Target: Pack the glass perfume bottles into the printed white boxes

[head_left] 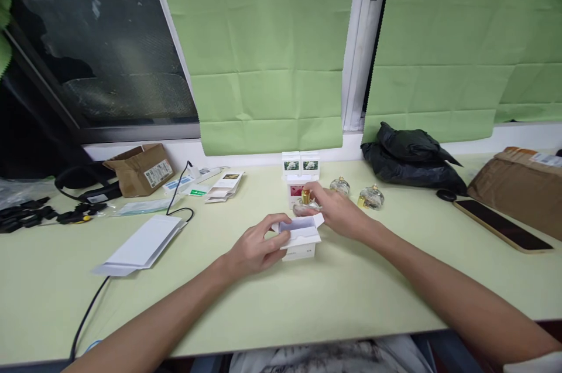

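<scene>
A small white carton (301,251) with its top flaps up stands in front of me. My left hand (257,247) is closed on its left side, thumb and fingers at the upper edge. Just behind the carton's opening, my right hand (336,209) pinches a small clear glass bottle (306,197) with a gold cap, seemingly a perfume bottle. The fingers hide part of it. To the right, two similar glass bottles (340,187) rest on the table. A white box (295,190) with a red picture is behind the held bottle, and two boxes (301,164) with white-flower pictures stand further back.
Folded white cardboard (143,244) lies left, beside a black cable (90,308). An open brown carton (143,171) and flattened printed packaging (225,187) sit at the back left. On the right are a black plastic bag (413,159), a phone (500,225) and a brown parcel (520,188).
</scene>
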Motion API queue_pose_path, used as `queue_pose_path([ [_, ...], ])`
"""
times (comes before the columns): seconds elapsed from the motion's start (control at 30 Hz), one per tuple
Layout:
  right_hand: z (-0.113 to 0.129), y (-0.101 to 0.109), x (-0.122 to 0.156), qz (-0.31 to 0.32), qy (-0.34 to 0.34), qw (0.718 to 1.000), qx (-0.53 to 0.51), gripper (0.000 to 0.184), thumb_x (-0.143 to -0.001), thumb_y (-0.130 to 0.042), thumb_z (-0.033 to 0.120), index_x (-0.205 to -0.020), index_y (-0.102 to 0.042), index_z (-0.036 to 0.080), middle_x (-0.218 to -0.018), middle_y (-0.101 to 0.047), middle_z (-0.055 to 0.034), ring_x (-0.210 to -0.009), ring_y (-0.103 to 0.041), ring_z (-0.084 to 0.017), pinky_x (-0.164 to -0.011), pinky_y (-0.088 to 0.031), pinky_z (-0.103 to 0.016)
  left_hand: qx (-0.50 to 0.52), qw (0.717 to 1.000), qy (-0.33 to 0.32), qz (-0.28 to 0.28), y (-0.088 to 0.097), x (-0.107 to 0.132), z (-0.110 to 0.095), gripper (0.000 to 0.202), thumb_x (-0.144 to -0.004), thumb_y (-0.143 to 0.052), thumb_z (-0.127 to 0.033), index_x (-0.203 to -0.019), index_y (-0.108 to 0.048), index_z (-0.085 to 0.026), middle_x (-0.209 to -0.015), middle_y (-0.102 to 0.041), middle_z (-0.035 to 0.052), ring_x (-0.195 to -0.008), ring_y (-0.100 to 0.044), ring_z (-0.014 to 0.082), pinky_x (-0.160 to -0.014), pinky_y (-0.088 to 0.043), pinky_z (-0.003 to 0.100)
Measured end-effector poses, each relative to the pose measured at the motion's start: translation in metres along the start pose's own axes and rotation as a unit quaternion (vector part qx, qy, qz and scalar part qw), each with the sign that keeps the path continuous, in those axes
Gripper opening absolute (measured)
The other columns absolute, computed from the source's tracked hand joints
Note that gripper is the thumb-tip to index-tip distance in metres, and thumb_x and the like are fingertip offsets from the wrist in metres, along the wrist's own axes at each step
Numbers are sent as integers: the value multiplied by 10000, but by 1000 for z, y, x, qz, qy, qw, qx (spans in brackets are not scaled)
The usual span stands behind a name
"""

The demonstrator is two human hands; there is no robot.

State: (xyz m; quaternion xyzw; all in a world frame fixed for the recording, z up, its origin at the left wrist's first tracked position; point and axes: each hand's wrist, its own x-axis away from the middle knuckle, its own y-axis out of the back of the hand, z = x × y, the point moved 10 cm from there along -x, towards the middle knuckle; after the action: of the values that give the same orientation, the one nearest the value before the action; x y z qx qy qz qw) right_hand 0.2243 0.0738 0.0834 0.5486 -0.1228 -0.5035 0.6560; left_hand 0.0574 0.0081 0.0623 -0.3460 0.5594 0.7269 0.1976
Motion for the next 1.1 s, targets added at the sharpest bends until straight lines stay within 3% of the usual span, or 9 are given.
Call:
queue_pose_path([
  [0.1, -9, 32, 5, -109, -24, 992, -61, 405, -1043, -595, 501, -1369, -469, 295, -1134, -700, -73, -956, -684, -259, -787, -515, -352, 21, 1000, 14, 5, -1, -1, 2, 347, -955, -601, -75, -1262, -541, -225, -1300, -603, 182, -1074, -664, 205, -758, -593, 272],
  [0.17, -16, 50, 10, -196, -22, 972, -126, 444, -1012, -647, 502, -1367, -475, 299, -1153, -680, -77, -993, -682, -259, -740, -549, -342, 52, 998, 35, 9, -4, -3, 6, 372, -970, -585, -63, -1297, -540, -233, -1323, -595, 183, -1083, -667, 206, -771, -588, 280],
  [0.27, -28, 55, 15, -273, -19, 930, -246, 530, -969, -703, 513, -1381, -450, 296, -1094, -656, -71, -950, -662, -245, -583, -557, -293, 103, 991, 85, 12, -10, -6, 16, 404, -994, -545, -38, -1339, -533, -247, -1367, -584, 183, -1118, -664, 214, -807, -585, 307],
  [0.33, -30, 50, 17, -293, -13, 906, -304, 545, -955, -724, 511, -1370, -441, 301, -1088, -644, -64, -951, -649, -235, -571, -575, -282, 126, 986, 112, 7, -13, -7, 22, 408, -1005, -528, -31, -1347, -530, -253, -1381, -584, 176, -1197, -647, 232, -879, -591, 353],
  [0.43, -25, 39, 20, -296, -7, 889, -350, 529, -961, -727, 487, -1362, -428, 315, -1103, -636, -59, -995, -645, -234, -610, -603, -289, 138, 982, 126, 4, -15, -6, 25, 411, -1008, -531, -26, -1349, -530, -254, -1399, -580, 173, -1267, -627, 250, -961, -589, 411],
  [0.57, -12, 28, 25, -266, 10, 888, -376, 489, -994, -704, 440, -1377, -426, 320, -1121, -642, -66, -994, -638, -227, -611, -591, -284, 143, 981, 133, 10, -17, -3, 26, 409, -1007, -545, -29, -1345, -546, -259, -1429, -563, 169, -1293, -621, 253, -982, -588, 418],
  [0.8, -9, 22, 28, -229, 22, 916, -330, 477, -1013, -686, 429, -1405, -442, 307, -1260, -627, -102, -1074, -651, -238, -657, -604, -298, 137, 983, 124, 6, -17, -2, 25, 422, -1014, -548, -27, -1368, -544, -257, -1439, -541, 167, -1341, -593, 257, -980, -585, 399],
  [1.1, 0, 32, 27, -201, 48, 950, -236, 459, -1027, -677, 424, -1424, -478, 310, -1384, -606, -129, -1060, -685, -240, -610, -554, -294, 125, 983, 132, -5, -14, -2, 25, 384, -1007, -571, -41, -1325, -571, -256, -1410, -539, 163, -1140, -661, 224, -875, -589, 354],
])
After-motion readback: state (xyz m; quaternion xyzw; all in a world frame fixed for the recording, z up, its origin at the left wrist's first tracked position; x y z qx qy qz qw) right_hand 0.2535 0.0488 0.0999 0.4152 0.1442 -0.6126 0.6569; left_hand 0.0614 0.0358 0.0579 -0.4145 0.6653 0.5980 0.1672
